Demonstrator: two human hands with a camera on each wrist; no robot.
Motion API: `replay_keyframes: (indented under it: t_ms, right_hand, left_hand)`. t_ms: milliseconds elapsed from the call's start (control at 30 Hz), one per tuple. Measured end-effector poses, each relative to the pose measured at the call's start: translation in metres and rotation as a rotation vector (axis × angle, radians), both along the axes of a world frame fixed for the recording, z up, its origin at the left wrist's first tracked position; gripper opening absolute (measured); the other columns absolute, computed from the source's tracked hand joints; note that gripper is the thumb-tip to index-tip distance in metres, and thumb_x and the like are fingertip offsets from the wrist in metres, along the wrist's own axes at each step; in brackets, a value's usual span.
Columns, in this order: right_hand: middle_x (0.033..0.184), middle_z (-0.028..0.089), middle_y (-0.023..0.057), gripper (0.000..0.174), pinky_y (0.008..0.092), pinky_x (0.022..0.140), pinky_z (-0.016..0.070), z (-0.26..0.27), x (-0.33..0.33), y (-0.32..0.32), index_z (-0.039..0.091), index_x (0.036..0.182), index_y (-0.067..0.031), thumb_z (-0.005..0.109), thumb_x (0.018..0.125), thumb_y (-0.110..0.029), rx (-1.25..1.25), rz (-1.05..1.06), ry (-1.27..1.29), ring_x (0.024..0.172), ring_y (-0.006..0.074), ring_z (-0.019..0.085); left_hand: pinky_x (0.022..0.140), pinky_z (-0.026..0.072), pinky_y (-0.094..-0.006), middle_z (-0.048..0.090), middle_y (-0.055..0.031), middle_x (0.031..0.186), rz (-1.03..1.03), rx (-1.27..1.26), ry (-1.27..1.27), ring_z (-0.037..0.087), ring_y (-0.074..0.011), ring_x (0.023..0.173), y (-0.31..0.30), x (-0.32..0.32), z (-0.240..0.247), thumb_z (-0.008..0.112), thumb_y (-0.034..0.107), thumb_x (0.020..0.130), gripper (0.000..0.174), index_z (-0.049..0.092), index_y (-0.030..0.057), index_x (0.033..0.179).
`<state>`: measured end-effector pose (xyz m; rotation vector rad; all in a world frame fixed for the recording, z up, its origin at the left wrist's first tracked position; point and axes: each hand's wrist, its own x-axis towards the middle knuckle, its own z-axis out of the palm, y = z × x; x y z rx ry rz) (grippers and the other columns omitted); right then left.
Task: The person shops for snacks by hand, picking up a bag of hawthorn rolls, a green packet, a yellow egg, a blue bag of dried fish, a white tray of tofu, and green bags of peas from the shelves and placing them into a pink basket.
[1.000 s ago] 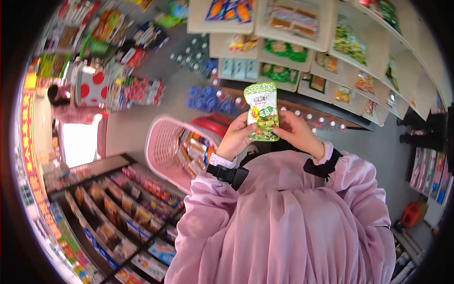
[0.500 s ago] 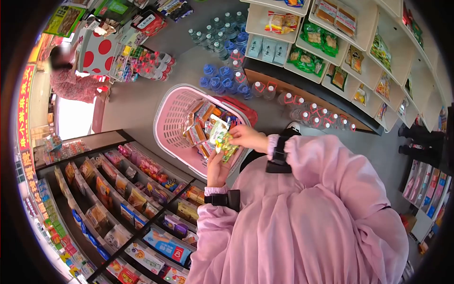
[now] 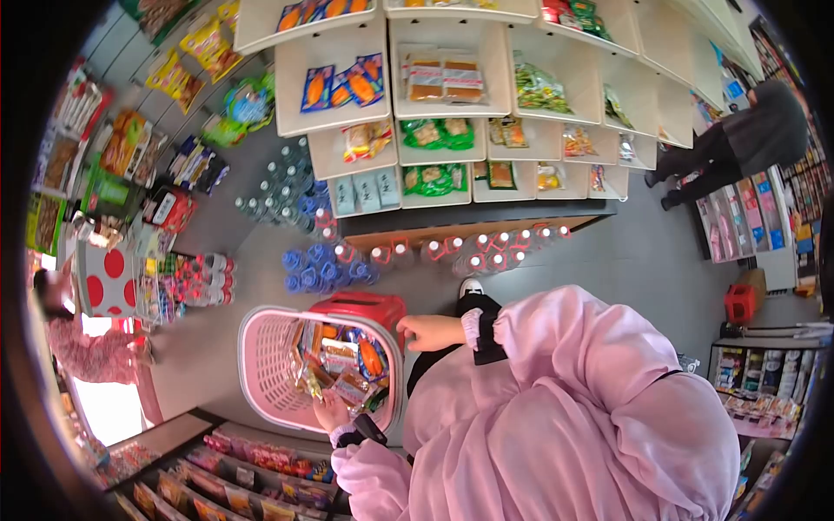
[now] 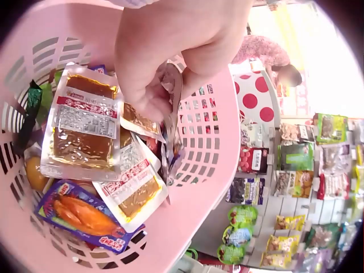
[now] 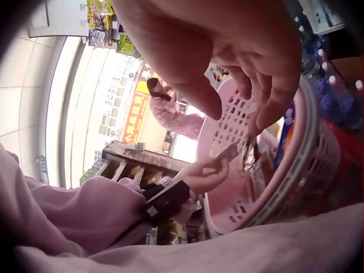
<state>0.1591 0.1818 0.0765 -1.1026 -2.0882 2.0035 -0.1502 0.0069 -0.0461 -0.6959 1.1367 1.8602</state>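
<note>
A pink plastic basket [image 3: 259, 360] holds several snack packets, among them brown vacuum-packed ones [image 4: 85, 122] and a blue packet with an orange picture [image 4: 85, 216]. Down inside it, my left hand [image 4: 176, 48] pinches a snack pouch [image 4: 172, 122] between thumb and fingers. The pouch stands nearly edge-on in the left wrist view, so its printed front is hidden. My right hand [image 3: 432, 332] hangs at the basket's right rim with loosely bent fingers and nothing in its grasp. From the right wrist view, its fingers [image 5: 273, 102] overlap the basket opening.
Tiered white shelf bins [image 3: 456, 78] with snack packets stand ahead. Water bottles [image 3: 499, 252] and blue-capped bottles [image 3: 321, 269] line the floor before them. A red basket [image 3: 360, 308] sits behind the pink one. Snack racks [image 3: 252, 482] are at lower left; people stand left and far right.
Both hands held a green-and-white pouch in front of the body, then lowered it over the basket. The right hand has let go and moved to the rim; the left has reached inside.
</note>
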Motion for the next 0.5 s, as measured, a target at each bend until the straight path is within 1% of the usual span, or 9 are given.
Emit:
replay_keyframes:
  t_ms: [33, 67, 100, 133, 233, 300, 367, 433, 500]
  right_hand:
    - [0.098, 0.052, 0.0138, 0.039, 0.0297, 0.070, 0.0441, 0.001, 0.013, 0.005, 0.041, 0.106, 0.0007, 0.055, 0.074, -0.015, 0.067, -0.033, -0.040, 0.081, 0.0221, 0.055]
    - [0.100, 0.052, 0.0125, 0.041, 0.0291, 0.068, 0.0451, 0.004, 0.028, 0.015, 0.040, 0.110, 0.0001, 0.056, 0.075, -0.016, 0.116, -0.057, 0.023, 0.078, 0.0189, 0.056]
    - [0.095, 0.056, 0.0139, 0.036, 0.0314, 0.074, 0.0435, 0.026, 0.041, 0.026, 0.045, 0.104, 0.0001, 0.055, 0.074, -0.015, 0.092, -0.130, 0.049, 0.086, 0.0236, 0.055]
    - [0.095, 0.056, 0.0134, 0.036, 0.0309, 0.073, 0.0437, 0.039, 0.053, 0.039, 0.045, 0.104, -0.0003, 0.056, 0.073, -0.016, 0.129, -0.174, 0.074, 0.085, 0.0223, 0.055]
    - [0.092, 0.056, 0.0095, 0.034, 0.0279, 0.070, 0.0449, 0.058, 0.095, 0.083, 0.048, 0.103, -0.0019, 0.057, 0.074, -0.016, 0.293, -0.346, 0.246, 0.083, 0.0165, 0.055]
    - [0.090, 0.055, 0.0062, 0.030, 0.0256, 0.069, 0.0453, 0.077, 0.127, 0.114, 0.050, 0.102, -0.0029, 0.056, 0.074, -0.012, 0.107, -0.561, 0.326, 0.081, 0.0127, 0.053]
    - [0.098, 0.054, 0.0056, 0.029, 0.0247, 0.073, 0.0437, 0.094, 0.162, 0.148, 0.047, 0.107, -0.0026, 0.053, 0.078, -0.006, 0.195, -0.659, 0.330, 0.086, 0.0118, 0.052]
    - [0.096, 0.054, 0.0055, 0.027, 0.0241, 0.074, 0.0429, 0.085, 0.203, 0.188, 0.048, 0.104, -0.0015, 0.053, 0.079, -0.006, 0.477, -0.684, 0.291, 0.087, 0.0122, 0.052]
    - [0.093, 0.055, 0.0058, 0.026, 0.0238, 0.075, 0.0423, 0.090, 0.239, 0.221, 0.049, 0.103, 0.0008, 0.053, 0.078, -0.007, 0.456, -0.807, 0.291, 0.087, 0.0124, 0.052]
  left_hand:
    - [0.075, 0.0454, -0.0302, 0.047, -0.0118, 0.088, -0.010, -0.042, 0.032, 0.048, -0.0203, 0.080, 0.010, 0.014, 0.013, 0.050, 0.012, 0.081, 0.023, 0.045, -0.0039, 0.097]
    - [0.074, 0.0454, -0.0298, 0.047, -0.0117, 0.088, -0.072, 0.003, 0.067, 0.048, -0.0202, 0.080, 0.015, 0.023, 0.016, 0.050, 0.012, 0.080, 0.024, 0.045, -0.0040, 0.097]
    - [0.074, 0.0453, -0.0293, 0.048, -0.0116, 0.088, -0.133, 0.049, 0.106, 0.048, -0.0201, 0.080, 0.020, 0.031, 0.018, 0.050, 0.013, 0.080, 0.024, 0.045, -0.0041, 0.097]
    - [0.075, 0.0448, -0.0275, 0.049, -0.0097, 0.087, -0.168, 0.094, 0.070, 0.049, -0.0185, 0.079, 0.027, 0.036, 0.020, 0.050, 0.012, 0.081, 0.024, 0.046, -0.0037, 0.098]
    - [0.075, 0.0443, -0.0261, 0.051, -0.0077, 0.085, -0.326, 0.147, 0.108, 0.049, -0.0164, 0.078, 0.077, 0.071, 0.075, 0.049, 0.011, 0.081, 0.022, 0.047, -0.0029, 0.098]
    - [0.074, 0.0437, -0.0258, 0.051, -0.0063, 0.086, -0.425, 0.211, 0.140, 0.049, -0.0147, 0.078, 0.108, 0.080, 0.086, 0.049, 0.011, 0.082, 0.022, 0.048, -0.0015, 0.099]
    - [0.074, 0.0435, -0.0268, 0.052, -0.0059, 0.087, -0.518, 0.267, 0.220, 0.049, -0.0146, 0.079, 0.151, 0.105, 0.112, 0.049, 0.011, 0.081, 0.024, 0.048, -0.0007, 0.102]
    - [0.073, 0.0432, -0.0286, 0.052, -0.0056, 0.088, -0.634, 0.340, 0.203, 0.049, -0.0150, 0.079, 0.186, 0.125, 0.135, 0.050, 0.012, 0.081, 0.027, 0.047, 0.0018, 0.106]
    - [0.071, 0.0430, -0.0283, 0.052, -0.0062, 0.088, -0.670, 0.390, 0.187, 0.050, -0.0157, 0.079, 0.223, 0.153, 0.155, 0.048, 0.011, 0.082, 0.026, 0.046, 0.0026, 0.107]
